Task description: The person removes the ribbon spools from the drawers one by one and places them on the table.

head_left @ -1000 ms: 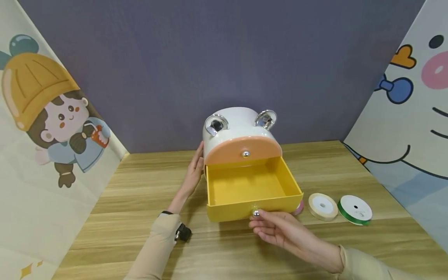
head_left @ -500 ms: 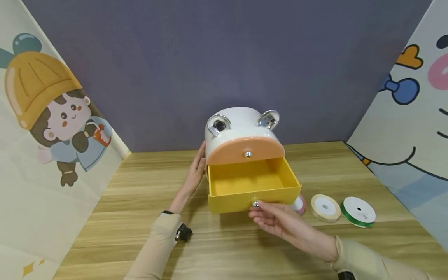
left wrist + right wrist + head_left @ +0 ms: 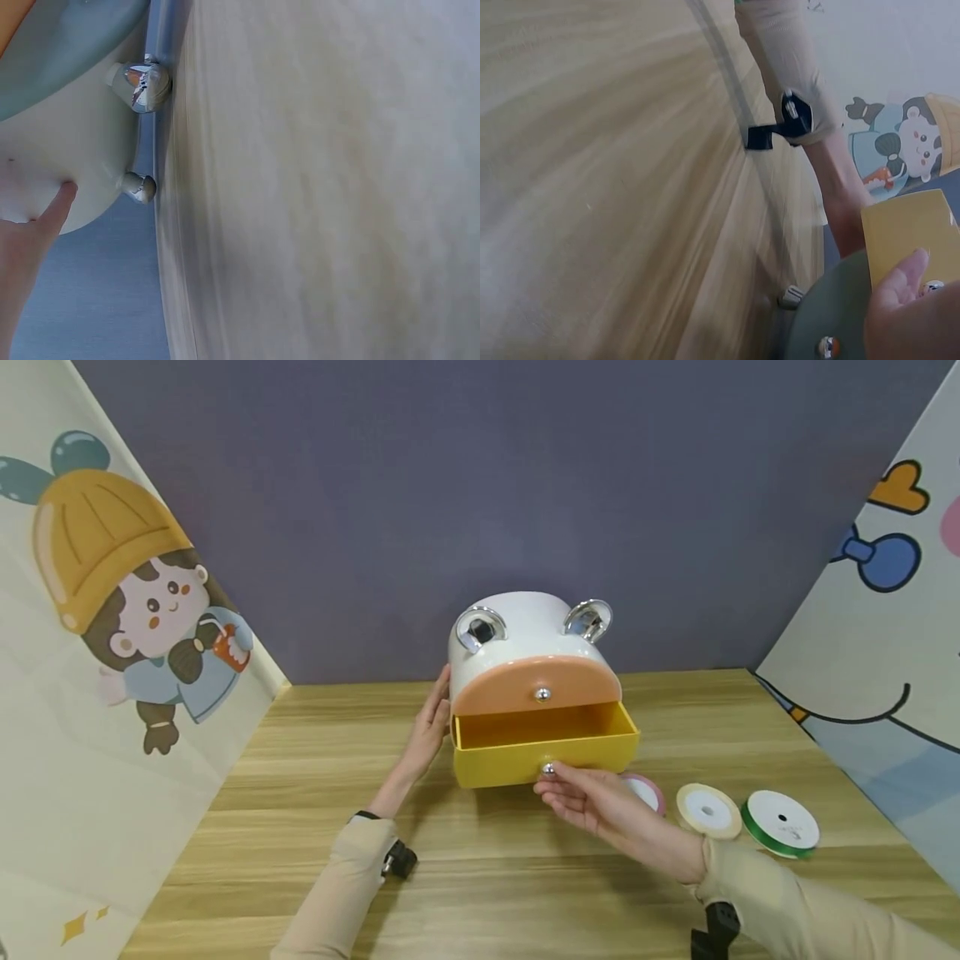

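A small white chest (image 3: 517, 622) with silver ears has an orange upper drawer front (image 3: 495, 689), which is closed. Below it a yellow drawer (image 3: 498, 767) is pulled partway out, its visible inside bare. My right hand (image 3: 607, 810) pinches that drawer's silver knob (image 3: 548, 769) between thumb and fingers. In the right wrist view the thumb lies beside the knob (image 3: 932, 286). Against the chest's left side rests my left hand (image 3: 426, 735), fingers extended. The left wrist view has a fingertip on the white wall, near two silver feet (image 3: 150, 88).
Right of the drawer lie three ribbon spools: a pink-edged one (image 3: 647, 793) partly behind my right hand, a cream one (image 3: 708, 811) and a green one (image 3: 782, 822). A grey panel (image 3: 360, 527) stands behind the wooden table (image 3: 510, 893), with printed panels at both sides.
The yellow drawer has slid inward, pushed by my right hand on its knob, so less of its inside shows. The pink spool has come into view. My left hand stays against the chest.
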Demonstrator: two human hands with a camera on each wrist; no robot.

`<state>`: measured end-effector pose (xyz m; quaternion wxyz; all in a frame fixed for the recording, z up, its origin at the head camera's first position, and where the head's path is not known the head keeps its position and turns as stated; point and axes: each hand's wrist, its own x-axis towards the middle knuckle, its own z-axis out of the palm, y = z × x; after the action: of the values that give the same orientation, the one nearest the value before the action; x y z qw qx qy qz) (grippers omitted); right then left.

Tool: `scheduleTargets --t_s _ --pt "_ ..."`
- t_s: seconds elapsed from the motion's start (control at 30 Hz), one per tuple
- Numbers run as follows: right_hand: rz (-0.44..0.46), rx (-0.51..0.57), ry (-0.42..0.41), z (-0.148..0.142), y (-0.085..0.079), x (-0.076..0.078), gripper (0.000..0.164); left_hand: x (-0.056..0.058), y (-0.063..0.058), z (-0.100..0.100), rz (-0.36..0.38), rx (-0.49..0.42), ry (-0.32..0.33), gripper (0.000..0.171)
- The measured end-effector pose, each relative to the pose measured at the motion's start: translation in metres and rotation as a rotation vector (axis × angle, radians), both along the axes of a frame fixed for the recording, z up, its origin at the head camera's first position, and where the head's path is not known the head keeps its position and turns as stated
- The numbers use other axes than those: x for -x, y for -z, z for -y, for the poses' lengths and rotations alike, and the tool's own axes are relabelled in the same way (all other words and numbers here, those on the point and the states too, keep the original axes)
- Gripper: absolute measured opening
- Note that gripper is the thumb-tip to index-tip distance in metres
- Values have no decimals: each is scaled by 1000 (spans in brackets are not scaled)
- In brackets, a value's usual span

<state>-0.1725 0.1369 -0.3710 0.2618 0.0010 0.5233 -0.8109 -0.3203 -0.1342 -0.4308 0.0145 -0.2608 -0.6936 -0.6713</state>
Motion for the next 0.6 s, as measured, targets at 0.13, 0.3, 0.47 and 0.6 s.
scheduleTargets --t_s 0.13,0.3,0.47,0.6 --pt "-10 -17 28 2 0 10 24 -6 -8 -1 20 2 -1 53" --pt "-29 -32 35 4 2 24 25 -17 -19 0 26 8 3 54" --pt "-34 -63 57 7 2 34 25 -18 -21 -1 42 6 13 55" --pt "-40 -64 70 8 2 41 24 -17 -21 -2 40 4 13 54"
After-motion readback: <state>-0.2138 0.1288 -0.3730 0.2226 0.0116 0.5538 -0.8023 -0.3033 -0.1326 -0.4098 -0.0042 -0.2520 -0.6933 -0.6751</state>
